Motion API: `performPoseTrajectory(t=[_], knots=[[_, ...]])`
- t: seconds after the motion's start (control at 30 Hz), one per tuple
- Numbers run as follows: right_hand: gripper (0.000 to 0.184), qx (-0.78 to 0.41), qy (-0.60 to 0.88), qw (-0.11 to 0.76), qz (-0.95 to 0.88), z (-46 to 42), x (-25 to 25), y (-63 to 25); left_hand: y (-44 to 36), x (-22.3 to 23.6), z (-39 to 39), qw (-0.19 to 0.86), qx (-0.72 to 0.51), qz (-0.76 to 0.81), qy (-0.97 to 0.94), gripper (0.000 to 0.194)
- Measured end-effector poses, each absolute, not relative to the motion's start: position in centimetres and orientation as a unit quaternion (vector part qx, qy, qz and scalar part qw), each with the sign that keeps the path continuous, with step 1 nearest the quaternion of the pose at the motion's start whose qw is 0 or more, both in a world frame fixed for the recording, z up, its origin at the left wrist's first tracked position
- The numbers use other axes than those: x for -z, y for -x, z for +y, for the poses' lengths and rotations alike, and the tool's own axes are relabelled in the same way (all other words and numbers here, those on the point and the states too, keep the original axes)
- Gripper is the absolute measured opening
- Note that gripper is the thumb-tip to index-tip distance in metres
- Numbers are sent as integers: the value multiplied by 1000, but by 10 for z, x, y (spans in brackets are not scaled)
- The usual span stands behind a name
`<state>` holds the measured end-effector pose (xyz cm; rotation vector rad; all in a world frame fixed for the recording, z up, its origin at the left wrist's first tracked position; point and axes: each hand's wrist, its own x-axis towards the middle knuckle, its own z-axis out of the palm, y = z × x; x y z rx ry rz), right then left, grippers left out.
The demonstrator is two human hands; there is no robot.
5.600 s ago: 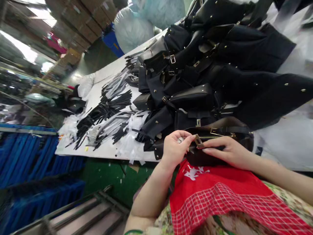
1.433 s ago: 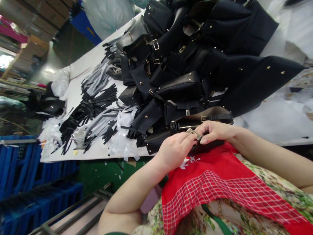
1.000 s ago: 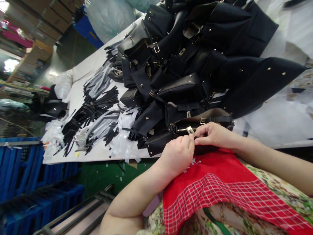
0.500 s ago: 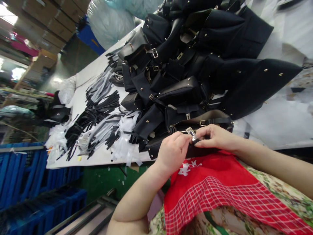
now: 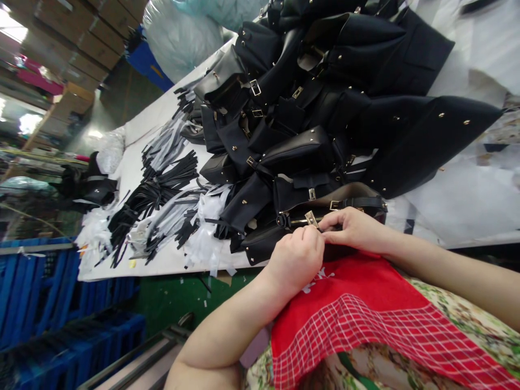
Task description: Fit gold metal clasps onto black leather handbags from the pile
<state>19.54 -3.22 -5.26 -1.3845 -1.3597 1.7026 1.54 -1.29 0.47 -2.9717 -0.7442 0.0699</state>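
Note:
A black handbag (image 5: 260,243) lies at the table's front edge, its zipper and pale lining showing at the top. A gold metal clasp plate (image 5: 312,219) sticks up from it just beyond my fingers. My left hand (image 5: 298,252) is closed at the clasp's near side, fingers curled and pressed together. From the right, my right hand (image 5: 351,228) pinches at the same spot with thumb and forefinger. The fingertips of both hands meet there; the piece between them is mostly hidden, seemingly the strap end that carries the clasp.
More black handbags (image 5: 300,151) are heaped behind the hands. Bundles of black straps (image 5: 158,181) and white plastic strips (image 5: 209,216) lie to the left on the white table (image 5: 138,127). Blue pallets (image 5: 32,292) stand on the floor at left; large plastic bags (image 5: 182,43) sit beyond the table.
My left hand has shifted slightly right and covers more of the piece. The clasp plate has tilted and moved a little left, and its dark lower end is now hidden by my fingers.

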Motion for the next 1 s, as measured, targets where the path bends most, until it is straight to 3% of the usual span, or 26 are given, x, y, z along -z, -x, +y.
performPoseTrajectory(t=[0.13,0.23,0.47,0.57,0.63,0.77,0.93,1.0], knots=[[32,-633,505,293,-508,-31,50,-198,-15,-2,-7,-7,28,-304,952,14],[32,-623,492,307,-524,-30,48,-201,-15,0,1,-103,99,-371,918,14],[28,-636,459,305,-540,-28,50,-203,-15,1,18,-516,109,-491,693,3],[27,-631,449,299,-558,-27,48,-204,-13,2,22,-685,98,-505,516,17],[27,-624,446,299,-568,-27,46,-204,-11,3,24,-739,104,-494,447,27],[30,-622,448,299,-568,-25,47,-206,-9,4,24,-716,107,-488,487,29],[33,-656,432,291,-546,-22,53,-209,-12,1,21,-420,133,-457,772,12],[34,-666,431,285,-538,-22,54,-209,-14,-1,21,-368,128,-425,817,14]])
